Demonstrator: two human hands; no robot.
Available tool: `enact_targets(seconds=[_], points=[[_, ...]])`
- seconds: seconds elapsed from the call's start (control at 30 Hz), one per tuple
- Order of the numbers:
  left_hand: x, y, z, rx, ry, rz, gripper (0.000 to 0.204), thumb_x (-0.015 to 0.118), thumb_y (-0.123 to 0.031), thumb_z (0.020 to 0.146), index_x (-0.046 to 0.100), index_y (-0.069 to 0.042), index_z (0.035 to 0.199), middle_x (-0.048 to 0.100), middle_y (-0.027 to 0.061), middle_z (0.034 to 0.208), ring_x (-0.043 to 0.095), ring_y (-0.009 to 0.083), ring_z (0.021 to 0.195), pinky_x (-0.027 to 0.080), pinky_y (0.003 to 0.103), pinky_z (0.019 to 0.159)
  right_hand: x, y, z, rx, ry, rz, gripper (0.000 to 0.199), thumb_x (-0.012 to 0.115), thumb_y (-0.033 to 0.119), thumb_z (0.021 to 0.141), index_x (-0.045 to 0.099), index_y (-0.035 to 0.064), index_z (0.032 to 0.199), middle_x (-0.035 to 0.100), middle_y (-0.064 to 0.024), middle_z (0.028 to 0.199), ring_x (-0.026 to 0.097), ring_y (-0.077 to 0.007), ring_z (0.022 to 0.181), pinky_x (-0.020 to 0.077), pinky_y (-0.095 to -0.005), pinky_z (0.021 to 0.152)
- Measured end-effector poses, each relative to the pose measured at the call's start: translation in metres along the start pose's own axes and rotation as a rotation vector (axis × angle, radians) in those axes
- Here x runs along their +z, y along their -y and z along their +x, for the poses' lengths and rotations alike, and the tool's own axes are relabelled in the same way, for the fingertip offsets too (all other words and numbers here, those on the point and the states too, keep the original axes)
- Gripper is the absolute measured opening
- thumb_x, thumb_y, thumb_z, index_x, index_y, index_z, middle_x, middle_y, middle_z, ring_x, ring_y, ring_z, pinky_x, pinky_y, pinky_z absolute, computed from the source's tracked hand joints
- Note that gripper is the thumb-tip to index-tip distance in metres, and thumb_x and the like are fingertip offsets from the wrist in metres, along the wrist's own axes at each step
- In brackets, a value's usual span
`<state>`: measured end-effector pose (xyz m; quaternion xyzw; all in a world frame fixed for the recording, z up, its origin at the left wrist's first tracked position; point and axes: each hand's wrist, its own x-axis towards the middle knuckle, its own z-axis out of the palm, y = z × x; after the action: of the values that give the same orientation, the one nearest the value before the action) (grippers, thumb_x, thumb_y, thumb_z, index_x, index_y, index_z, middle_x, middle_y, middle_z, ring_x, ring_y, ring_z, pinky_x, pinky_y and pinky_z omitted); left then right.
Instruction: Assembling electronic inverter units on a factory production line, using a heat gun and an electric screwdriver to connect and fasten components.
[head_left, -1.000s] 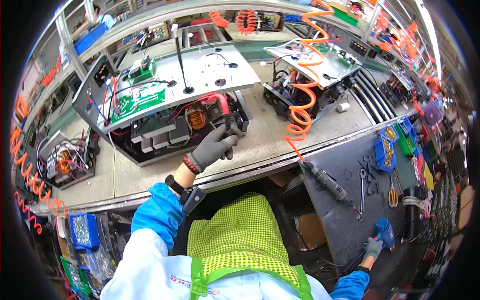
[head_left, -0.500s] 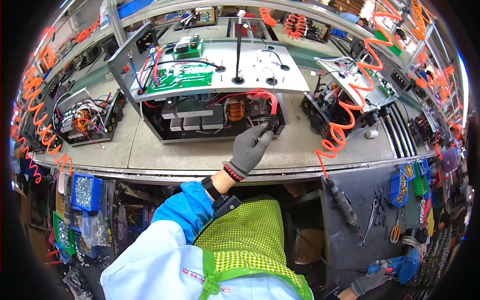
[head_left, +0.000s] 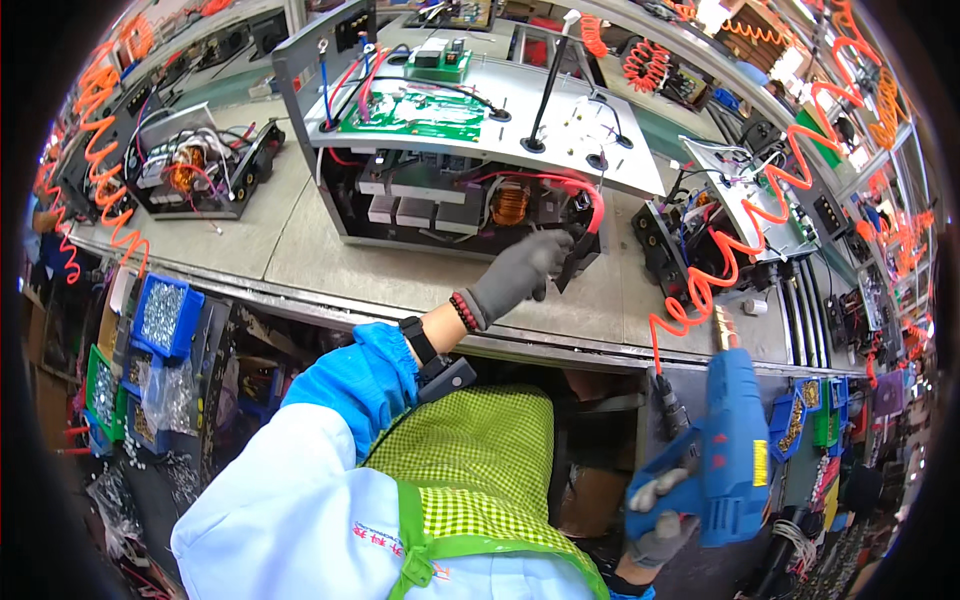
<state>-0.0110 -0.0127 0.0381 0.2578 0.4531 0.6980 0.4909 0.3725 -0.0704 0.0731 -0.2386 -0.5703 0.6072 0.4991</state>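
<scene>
My left hand (head_left: pixel 522 274), in a grey glove, is closed at the black sleeve (head_left: pixel 578 256) on the end of a thick red cable (head_left: pixel 597 215). That cable comes out of an open grey metal chassis (head_left: pixel 400 252) holding heat sinks and a copper coil (head_left: pixel 509 204). Above them lies a white panel (head_left: pixel 630 165) carrying a green circuit board (head_left: pixel 425 117). At the lower right, my gloved right hand (head_left: pixel 660 512) is wrapped round the handle of a blue heat gun (head_left: pixel 735 440), its metal nozzle pointing up toward the bench.
Similar open units stand left (head_left: pixel 190 175) and right (head_left: pixel 745 205) on the bench. An orange coiled hose (head_left: pixel 735 262) hangs down to a screwdriver (head_left: pixel 672 405) beside the heat gun. Blue bins of screws (head_left: pixel 165 312) sit at the left; more bins (head_left: pixel 787 422) are at the right.
My right hand has lifted the heat gun from the lower right and brought it inward, nozzle up. My left hand stays at the cable's black sleeve. The whole view has shifted.
</scene>
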Motion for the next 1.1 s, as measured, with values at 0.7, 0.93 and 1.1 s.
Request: enact_targets(seconds=[0.7,0.93,1.1], points=[[-0.010,0.046,-0.019,0.582,0.002,0.717,0.045,0.063,-0.017,0.090,0.052,-0.007,0.133,0.063,0.0128,0.115,0.063,0.0194,0.093,0.051,0.032,0.082,0.046,-0.031,-0.003,0.359,0.222,0.139,0.091,0.074,0.058,0.076,0.037,0.0019,0.138,0.059,-0.0056,0.095,0.060,-0.0180,0.070,0.0504,-0.0336,0.061],[-0.074,0.079,-0.048,0.615,-0.347,0.856,0.045,0.064,-0.016,0.088,0.054,-0.004,0.130,0.065,0.0149,0.108,0.064,0.0206,0.083,0.053,0.030,0.074,0.045,-0.032,-0.001,0.358,0.247,0.348,0.083,0.080,0.041,0.078,0.038,0.0015,0.137,0.058,-0.0107,0.104,0.062,-0.0228,0.080,0.0529,-0.0370,0.069],[-0.107,0.083,-0.062,0.512,-0.403,0.876,0.031,0.062,-0.017,0.091,0.061,-0.003,0.118,0.067,0.0125,0.094,0.064,0.0201,0.077,0.052,0.031,0.073,0.042,-0.037,0.000,0.329,0.263,0.304,0.088,0.079,0.045,0.077,0.036,0.0011,0.140,0.058,-0.0108,0.103,0.062,-0.0227,0.077,0.0533,-0.0376,0.067]])
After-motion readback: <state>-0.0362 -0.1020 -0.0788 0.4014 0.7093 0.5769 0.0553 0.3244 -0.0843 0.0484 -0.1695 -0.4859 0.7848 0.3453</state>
